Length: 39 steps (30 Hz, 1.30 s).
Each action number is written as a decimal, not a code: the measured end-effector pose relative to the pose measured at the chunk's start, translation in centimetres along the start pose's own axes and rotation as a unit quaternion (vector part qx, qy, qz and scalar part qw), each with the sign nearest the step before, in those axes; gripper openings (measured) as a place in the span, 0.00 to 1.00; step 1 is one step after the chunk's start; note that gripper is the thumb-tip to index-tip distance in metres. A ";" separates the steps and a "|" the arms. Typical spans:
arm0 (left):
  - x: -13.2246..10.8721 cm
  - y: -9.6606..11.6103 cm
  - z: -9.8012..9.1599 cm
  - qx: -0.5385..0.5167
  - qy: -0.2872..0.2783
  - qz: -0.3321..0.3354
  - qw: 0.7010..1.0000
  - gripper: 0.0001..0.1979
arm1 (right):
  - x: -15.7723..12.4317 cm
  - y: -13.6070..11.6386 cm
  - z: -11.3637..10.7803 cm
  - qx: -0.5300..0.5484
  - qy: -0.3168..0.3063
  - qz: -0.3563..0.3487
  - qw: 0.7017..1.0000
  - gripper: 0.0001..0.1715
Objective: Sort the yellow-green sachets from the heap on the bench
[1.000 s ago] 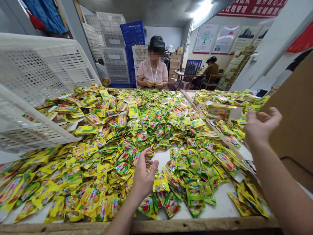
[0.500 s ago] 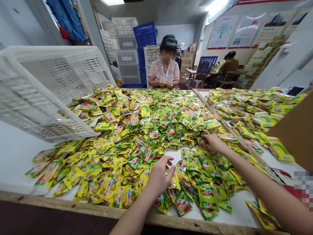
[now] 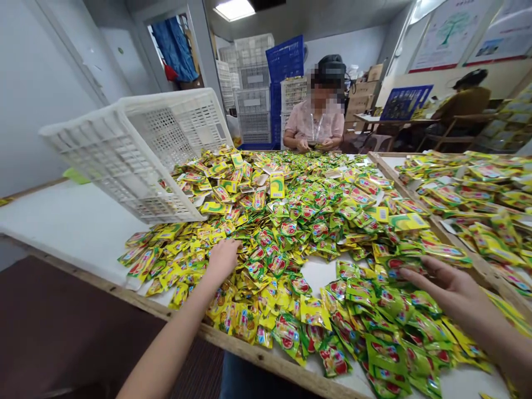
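A wide heap of small yellow and green snack sachets (image 3: 299, 221) covers the white table (image 3: 75, 221). My left hand (image 3: 222, 257) rests palm down on the yellow sachets at the heap's near left, its fingers curled into the pile. My right hand (image 3: 444, 282) hovers just above the green sachets (image 3: 386, 327) at the near right, fingers stretched out and apart, holding nothing. Between the two hands a small bare patch of table shows.
A white plastic crate (image 3: 137, 149) lies tipped on its side at the left, mouth toward the heap. A wooden divider (image 3: 415, 194) separates a second heap at the right. A person sits across the table handling sachets; another sits farther back. Stacked crates (image 3: 257, 83) stand behind.
My view has swung left. My left hand has moved left and forward onto the yellow sachets. My right hand has drawn back from the heap's middle toward the near right.
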State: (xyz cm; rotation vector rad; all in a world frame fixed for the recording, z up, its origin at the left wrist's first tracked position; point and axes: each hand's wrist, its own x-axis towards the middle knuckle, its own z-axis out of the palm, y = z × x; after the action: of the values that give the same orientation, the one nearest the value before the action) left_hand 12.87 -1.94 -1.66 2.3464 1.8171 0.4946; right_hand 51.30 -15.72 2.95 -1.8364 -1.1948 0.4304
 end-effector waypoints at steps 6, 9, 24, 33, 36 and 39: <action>2.0 -1.1 -0.5 -0.031 -0.016 0.016 0.999 0.07 | -3.0 -3.3 4.3 0.163 -0.151 0.023 0.975 0.23; 1.7 -0.6 -2.0 -0.085 0.005 0.033 0.996 0.06 | -3.7 -4.4 5.9 0.234 -0.209 0.020 0.949 0.23; -2.9 9.6 -2.5 -0.340 -0.148 0.194 0.908 0.07 | -5.9 -6.7 11.8 0.366 -0.293 0.086 0.879 0.25; 6.4 4.1 -2.6 -0.038 -0.060 0.062 0.996 0.11 | -5.4 -4.5 9.0 0.263 -0.238 0.091 0.931 0.26; 11.2 -1.6 -3.2 0.034 0.004 -0.055 0.998 0.15 | -5.2 -3.8 8.4 0.267 -0.179 0.117 0.940 0.26; 13.1 -5.6 -3.1 0.063 0.036 -0.113 0.991 0.16 | -5.4 -3.2 8.9 0.308 -0.153 0.139 0.929 0.27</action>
State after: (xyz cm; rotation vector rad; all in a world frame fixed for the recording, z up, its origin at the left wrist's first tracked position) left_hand 9.62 11.78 1.85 2.1858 2.1731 0.4508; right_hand 40.87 -15.58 -0.27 -1.4076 -0.8509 1.1504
